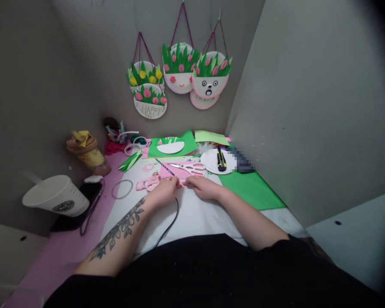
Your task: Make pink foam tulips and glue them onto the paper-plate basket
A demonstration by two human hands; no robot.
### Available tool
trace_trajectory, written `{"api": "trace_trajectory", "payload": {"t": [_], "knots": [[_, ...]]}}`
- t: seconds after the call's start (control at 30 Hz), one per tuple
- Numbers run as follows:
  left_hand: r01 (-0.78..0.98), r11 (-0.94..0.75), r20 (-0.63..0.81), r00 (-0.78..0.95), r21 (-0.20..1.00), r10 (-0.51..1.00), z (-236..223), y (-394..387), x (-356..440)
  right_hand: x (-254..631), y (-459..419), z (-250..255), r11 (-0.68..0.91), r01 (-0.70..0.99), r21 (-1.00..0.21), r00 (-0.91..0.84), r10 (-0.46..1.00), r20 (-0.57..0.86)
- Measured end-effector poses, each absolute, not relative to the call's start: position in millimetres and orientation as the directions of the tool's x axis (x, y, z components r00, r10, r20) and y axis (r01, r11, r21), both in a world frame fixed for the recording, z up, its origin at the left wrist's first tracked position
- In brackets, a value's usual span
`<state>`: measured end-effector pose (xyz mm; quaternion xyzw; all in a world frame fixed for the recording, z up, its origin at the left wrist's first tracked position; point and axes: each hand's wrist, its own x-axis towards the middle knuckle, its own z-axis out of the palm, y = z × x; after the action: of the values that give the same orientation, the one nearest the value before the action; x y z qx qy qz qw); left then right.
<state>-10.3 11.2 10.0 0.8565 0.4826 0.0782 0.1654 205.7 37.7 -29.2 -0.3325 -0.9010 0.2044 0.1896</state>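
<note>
My left hand and my right hand meet over a small pink paper piece on the white table. The fingers of both hands are pinched together on its edge. Just beyond lie pink-handled scissors and a pencil on a pink sheet. Pink paper cut-outs lie beside my left hand. A black cable runs under my left wrist.
A white paper plate carries a yellow-black utility knife. Green paper lies at the right, a white cup on its side at the left, a wire ring nearby. Decorated paper-plate crafts hang on the back wall.
</note>
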Motion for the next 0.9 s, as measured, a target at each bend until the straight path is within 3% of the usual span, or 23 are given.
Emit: {"api": "trace_trajectory", "payload": {"t": [0.9], "knots": [[0.807,-0.493,-0.008,0.524,0.324,0.852,6.8,12.0,-11.3,206.3,35.4,-27.3,0.695,0.522,-0.494,-0.708,0.676,0.205]]}}
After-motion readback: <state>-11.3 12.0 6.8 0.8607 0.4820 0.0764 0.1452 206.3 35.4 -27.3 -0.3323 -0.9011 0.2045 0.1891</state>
